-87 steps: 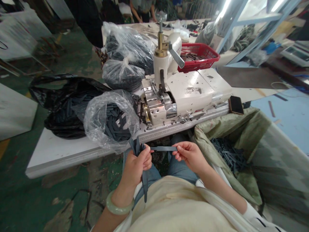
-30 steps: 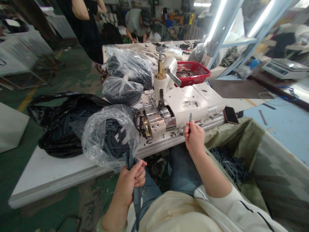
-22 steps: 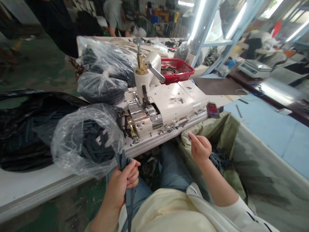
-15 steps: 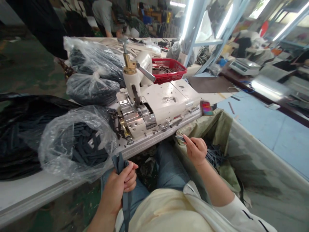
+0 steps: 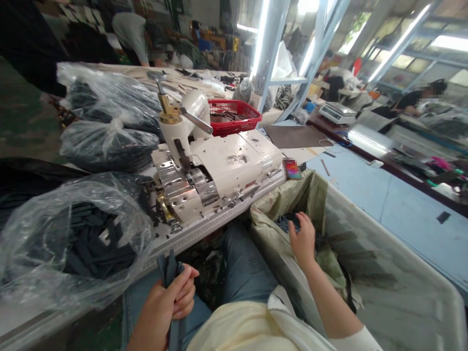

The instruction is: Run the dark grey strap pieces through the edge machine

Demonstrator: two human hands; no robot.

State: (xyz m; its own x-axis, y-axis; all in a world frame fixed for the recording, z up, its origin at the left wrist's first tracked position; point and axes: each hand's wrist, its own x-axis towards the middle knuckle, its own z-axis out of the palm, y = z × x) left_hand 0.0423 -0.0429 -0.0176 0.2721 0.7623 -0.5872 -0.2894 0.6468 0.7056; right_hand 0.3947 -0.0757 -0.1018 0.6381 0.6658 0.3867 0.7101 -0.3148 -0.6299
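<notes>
My left hand point(image 5: 177, 295) is closed around a bundle of dark grey strips point(image 5: 168, 269), whose ends stick out above and below the fist. Over the mouth of a cloth-lined bin, my right hand point(image 5: 304, 238) has its thumb and fingers apart, with nothing visible between them. Dark strips point(image 5: 287, 220) lie inside the bin just beyond those fingers. In front of me stands a cream skiving machine point(image 5: 241, 158) with a brass-and-steel post. A clear plastic bag point(image 5: 22, 248) left of it lies open, full of loose dark strips point(image 5: 95, 243).
More tied plastic bags point(image 5: 109, 144) sit behind, beside a red basket point(image 5: 236, 127) of strips. The large bin point(image 5: 395, 273) fills my right side. Beyond it are a blue tabletop point(image 5: 395, 195), a brown sheet point(image 5: 296, 135) and a scale point(image 5: 336, 112). A person point(image 5: 129, 34) bends over farther back.
My right hand has moved from near the machine's edge to over the bin and opened, and the strip it pinched is gone from it. The view has turned right; my left hand keeps its bundle.
</notes>
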